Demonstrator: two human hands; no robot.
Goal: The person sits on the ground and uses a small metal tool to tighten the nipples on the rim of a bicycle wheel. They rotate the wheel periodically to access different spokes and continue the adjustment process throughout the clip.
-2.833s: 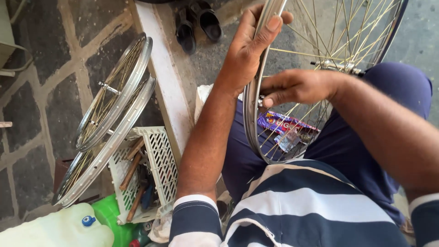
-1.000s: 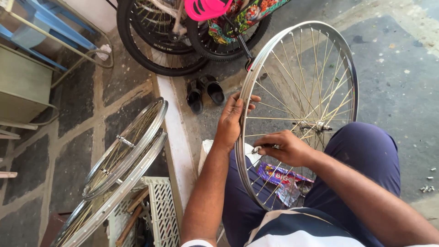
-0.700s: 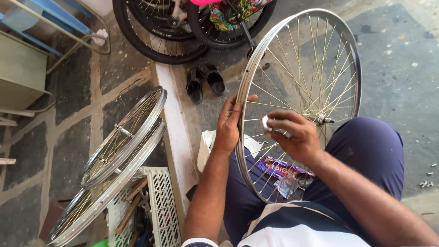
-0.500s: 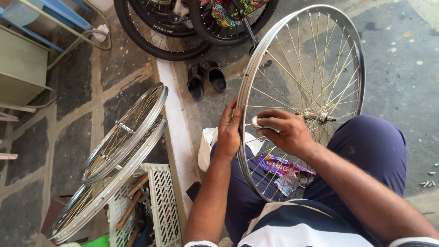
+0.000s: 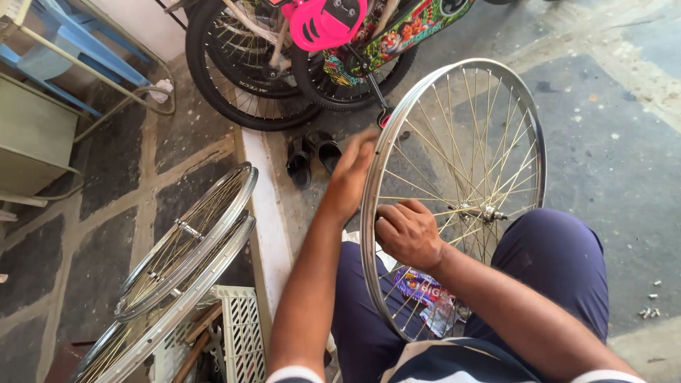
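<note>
A silver spoked bicycle wheel (image 5: pixel 528 120) stands upright between my knees, its hub (image 5: pixel 486 212) near my right thigh. My left hand (image 5: pixel 351 177) lies flat against the outside of the rim at its left edge, fingers pointing up and slightly blurred. My right hand (image 5: pixel 406 232) is curled closed just inside the rim on the near side, at the spokes; what it pinches is hidden by the fingers. A colourful wrapper (image 5: pixel 424 289) lies on the ground behind the lower spokes.
Two more bare rims (image 5: pixel 186 245) lean on a white crate (image 5: pixel 241 333) of tools at the lower left. A pair of black sandals (image 5: pixel 312 156) and parked bicycles (image 5: pixel 298 50) stand ahead. Small screws (image 5: pixel 649 308) lie on the concrete at the right.
My left hand has slid up the outside of the rim. My right hand has moved down and left toward the rim. The view has tilted up, showing more of the bicycles.
</note>
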